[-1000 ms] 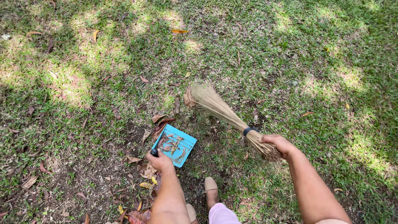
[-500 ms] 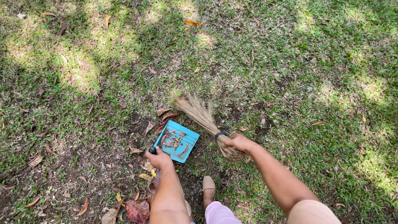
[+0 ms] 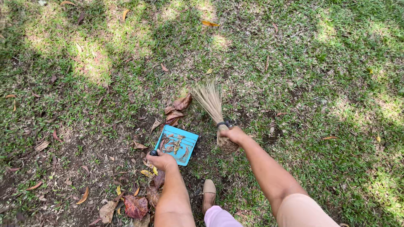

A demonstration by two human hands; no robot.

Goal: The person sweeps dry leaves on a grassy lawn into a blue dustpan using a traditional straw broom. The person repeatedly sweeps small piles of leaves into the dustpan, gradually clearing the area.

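My left hand grips the dark handle of a blue dustpan lying on the grass, with dry leaf bits inside it. My right hand holds a short straw hand broom by its bound base, bristles fanned upward and away from me. The bristle tips sit just right of a small pile of brown dry leaves above the dustpan's far edge.
Grass with patches of bare soil lies all around, and dry leaves are scattered at the lower left. My beige shoe stands just below the dustpan. A yellow leaf lies far ahead. Tree shade dapples the ground.
The broom has swung left and toward the dustpan, from pointing up-left at the right side to standing nearly upright beside the leaf pile. My left hand has kept the dustpan in place.
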